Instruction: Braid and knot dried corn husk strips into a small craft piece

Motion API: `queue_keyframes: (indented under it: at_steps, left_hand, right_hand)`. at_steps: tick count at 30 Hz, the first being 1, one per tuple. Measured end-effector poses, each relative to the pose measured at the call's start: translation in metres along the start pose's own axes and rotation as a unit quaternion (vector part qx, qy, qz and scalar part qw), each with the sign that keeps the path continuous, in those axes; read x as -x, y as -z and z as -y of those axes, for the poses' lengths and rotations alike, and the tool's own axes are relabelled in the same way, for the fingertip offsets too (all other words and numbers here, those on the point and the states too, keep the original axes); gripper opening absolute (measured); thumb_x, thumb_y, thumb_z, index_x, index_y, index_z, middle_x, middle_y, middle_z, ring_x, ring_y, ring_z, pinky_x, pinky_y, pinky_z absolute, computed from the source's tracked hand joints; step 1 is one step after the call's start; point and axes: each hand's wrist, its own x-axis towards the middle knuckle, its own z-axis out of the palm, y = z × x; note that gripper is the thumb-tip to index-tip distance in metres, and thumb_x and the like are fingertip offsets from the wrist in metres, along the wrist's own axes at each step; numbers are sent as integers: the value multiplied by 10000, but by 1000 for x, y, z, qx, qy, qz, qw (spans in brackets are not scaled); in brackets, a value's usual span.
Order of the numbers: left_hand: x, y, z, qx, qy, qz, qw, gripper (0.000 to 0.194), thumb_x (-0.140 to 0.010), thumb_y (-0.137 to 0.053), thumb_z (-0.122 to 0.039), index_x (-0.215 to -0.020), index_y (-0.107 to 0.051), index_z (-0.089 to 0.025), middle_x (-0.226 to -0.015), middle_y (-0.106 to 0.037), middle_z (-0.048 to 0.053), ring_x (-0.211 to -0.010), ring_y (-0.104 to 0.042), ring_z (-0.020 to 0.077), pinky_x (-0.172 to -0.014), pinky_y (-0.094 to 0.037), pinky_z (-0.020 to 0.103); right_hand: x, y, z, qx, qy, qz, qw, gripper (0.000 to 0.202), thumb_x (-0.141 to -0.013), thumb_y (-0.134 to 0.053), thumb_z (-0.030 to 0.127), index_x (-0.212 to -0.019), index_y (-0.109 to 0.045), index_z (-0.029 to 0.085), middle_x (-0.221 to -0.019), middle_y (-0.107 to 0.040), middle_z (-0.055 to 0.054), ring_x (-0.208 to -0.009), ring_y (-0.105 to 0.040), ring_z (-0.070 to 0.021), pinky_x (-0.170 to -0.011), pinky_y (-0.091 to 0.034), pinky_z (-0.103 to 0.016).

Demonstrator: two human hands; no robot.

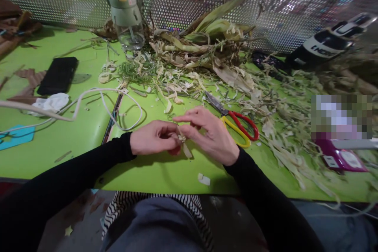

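Observation:
Over the front middle of the green table (165,173), my left hand (158,138) has its fingers curled and pinched on a small pale husk piece (186,150), whose strip hangs down between the hands. My right hand (206,132) comes in from the right, its index finger stretched toward the left fingertips and its thumb near the husk piece. The fingers of my right hand are apart, with nothing visible held between them. Just beyond my right hand lie scissors (234,122) with red and yellow handles, blades slightly parted.
Dried husks (195,47) and plant scraps spread across the back and right. A clear-and-green bottle (126,15) stands behind; a dark bottle (320,45) leans at back right. At left are a phone (58,75), a white cable (85,92), crumpled tissue (51,103) and blue paper (17,136).

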Motion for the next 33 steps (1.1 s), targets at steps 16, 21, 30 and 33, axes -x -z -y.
queue_keyframes:
  at_steps: [16,21,30,33]
  left_hand:
    - [-1,-14,5,17,-2,51,999,326,-806,-608,-405,-648,-639,-121,-586,-637,23,-554,-575,90,-590,-484,203]
    - [-3,-16,4,101,4,-55,993,301,-799,-621,-411,-728,-617,-118,-594,-621,8,-550,-572,85,-599,-495,213]
    - [-3,-12,7,214,3,-143,966,363,-771,-630,-477,-795,-601,-116,-660,-650,41,-642,-653,152,-662,-547,299]
    - [-3,-13,6,193,12,-139,971,363,-758,-644,-473,-772,-602,-112,-636,-652,41,-632,-652,146,-673,-548,297]
  right_hand:
    - [-2,-21,4,-176,-79,14,981,194,-833,-618,288,-694,-610,152,-679,-540,13,-622,-505,-91,-575,-404,-221]
    - [-3,-15,-1,-111,-100,-31,988,263,-901,-494,412,-854,-578,167,-741,-551,4,-623,-494,-95,-555,-392,-221]
    - [-2,-11,0,85,-16,-25,996,332,-907,-492,326,-615,-424,183,-560,-379,51,-512,-340,-77,-509,-272,-235]
    - [-1,-13,1,85,-14,-24,996,330,-903,-472,258,-588,-412,184,-545,-366,51,-504,-346,-76,-508,-275,-236]
